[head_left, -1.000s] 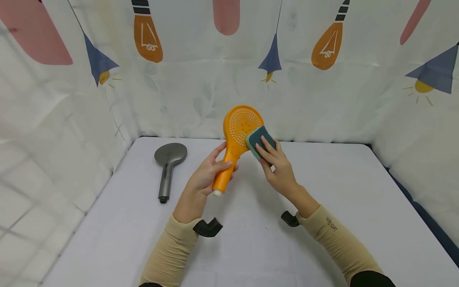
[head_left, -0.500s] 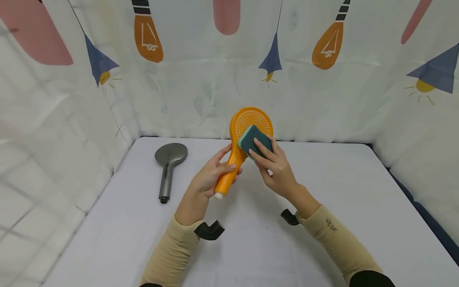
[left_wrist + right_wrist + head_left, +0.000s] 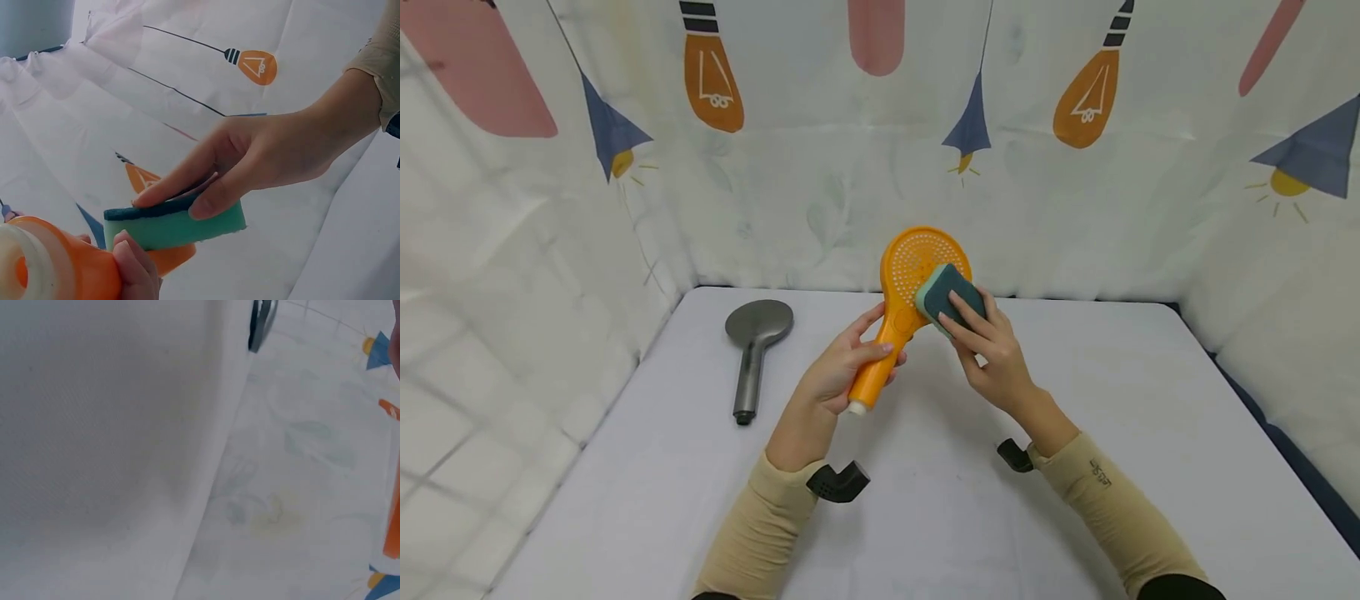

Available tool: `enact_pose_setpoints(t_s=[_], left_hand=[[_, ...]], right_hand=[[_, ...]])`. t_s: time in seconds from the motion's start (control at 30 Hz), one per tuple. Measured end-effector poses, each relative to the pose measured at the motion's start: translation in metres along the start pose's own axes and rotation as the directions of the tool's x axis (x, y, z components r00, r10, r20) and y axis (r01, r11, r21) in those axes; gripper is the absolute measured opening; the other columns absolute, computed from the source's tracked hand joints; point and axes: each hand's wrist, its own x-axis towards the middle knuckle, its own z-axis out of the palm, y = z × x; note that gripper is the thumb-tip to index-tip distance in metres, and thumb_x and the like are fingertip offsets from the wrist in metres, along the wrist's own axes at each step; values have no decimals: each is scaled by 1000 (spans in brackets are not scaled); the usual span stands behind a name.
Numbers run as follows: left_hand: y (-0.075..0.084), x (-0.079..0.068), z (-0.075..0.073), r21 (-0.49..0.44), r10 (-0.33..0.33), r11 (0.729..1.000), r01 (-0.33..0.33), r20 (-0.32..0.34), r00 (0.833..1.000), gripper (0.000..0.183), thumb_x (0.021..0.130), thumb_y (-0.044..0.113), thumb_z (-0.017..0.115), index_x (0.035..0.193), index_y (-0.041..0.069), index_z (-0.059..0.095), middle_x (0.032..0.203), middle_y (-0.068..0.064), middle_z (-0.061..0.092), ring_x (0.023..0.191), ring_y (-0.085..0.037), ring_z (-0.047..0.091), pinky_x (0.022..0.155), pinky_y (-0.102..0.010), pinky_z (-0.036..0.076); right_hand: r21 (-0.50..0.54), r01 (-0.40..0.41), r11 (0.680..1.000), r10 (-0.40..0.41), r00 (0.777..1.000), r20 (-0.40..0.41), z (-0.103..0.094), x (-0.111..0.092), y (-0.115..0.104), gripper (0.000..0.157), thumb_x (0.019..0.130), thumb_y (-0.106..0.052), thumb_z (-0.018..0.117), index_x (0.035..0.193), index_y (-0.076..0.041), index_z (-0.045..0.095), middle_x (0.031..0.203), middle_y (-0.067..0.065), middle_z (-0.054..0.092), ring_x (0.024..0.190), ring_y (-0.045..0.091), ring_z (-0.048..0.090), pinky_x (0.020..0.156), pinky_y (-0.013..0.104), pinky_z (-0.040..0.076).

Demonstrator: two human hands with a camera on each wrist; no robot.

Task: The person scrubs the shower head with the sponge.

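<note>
My left hand (image 3: pixel 835 371) grips an orange shower head (image 3: pixel 898 321) by its handle, holding it up over the table with the perforated face showing. My right hand (image 3: pixel 996 354) pinches a sponge (image 3: pixel 953 298) with a dark green scouring side and a light green foam side. The sponge overlaps the lower right of the perforated face in the head view. From the left wrist, the foam side of the sponge (image 3: pixel 181 230) faces the shower head, with thumb and fingers on the dark layer. The handle's pale end (image 3: pixel 28 265) is close to that camera.
A grey shower head (image 3: pixel 752 354) lies on the white table (image 3: pixel 940 517) to the left of the hands. Behind the table's far edge hangs a printed white cloth (image 3: pixel 820 175). Cloth walls stand at both sides.
The orange shower head has shifted slightly right. The sponge moved left across its face, then back to the right with my right hand. The grey shower head stays put.
</note>
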Motion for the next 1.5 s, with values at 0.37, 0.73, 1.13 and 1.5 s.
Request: enact_pose_setpoints(t_s=[0.37, 0.73, 1.13, 1.5], left_hand=[[1, 0, -3, -73, -18, 997, 18, -4, 1000, 67, 107, 0, 45, 165, 20, 19, 135, -15, 52, 86, -13, 64, 75, -21, 57], [0, 0, -3, -60, -9, 998, 10, 20, 1000, 68, 106, -1, 43, 165, 18, 15, 136, -16, 50, 86, -12, 63, 73, -20, 57], [-9, 2, -3, 53, -33, 998, 30, 55, 998, 69, 105, -1, 46, 165, 19, 18, 126, -12, 53, 85, -14, 62, 73, -21, 56], [-13, 6, 0, 104, -74, 993, 64, 101, 992, 69, 105, 0, 48, 164, 19, 19, 121, -14, 52, 78, -14, 62, 72, -22, 56]], right_hand=[[-8, -112, 994, 111, 991, -78, -14, -13, 25, 45, 83, 21, 69, 125, 6, 70, 142, 25, 55, 139, 56, 36, 109, 69, 32], [63, -84, 994, 88, 994, -69, -15, -13, 36, 47, 80, 24, 69, 124, 9, 69, 140, 29, 55, 137, 60, 36, 110, 70, 30], [2, -302, 953, 299, 944, -142, -9, 12, 40, 37, 91, 12, 68, 129, 8, 66, 145, 27, 52, 142, 50, 36, 109, 66, 35], [-50, -280, 959, 268, 948, -169, -9, 28, 35, 37, 91, 13, 68, 128, 7, 67, 142, 28, 53, 140, 54, 36, 114, 64, 29]])
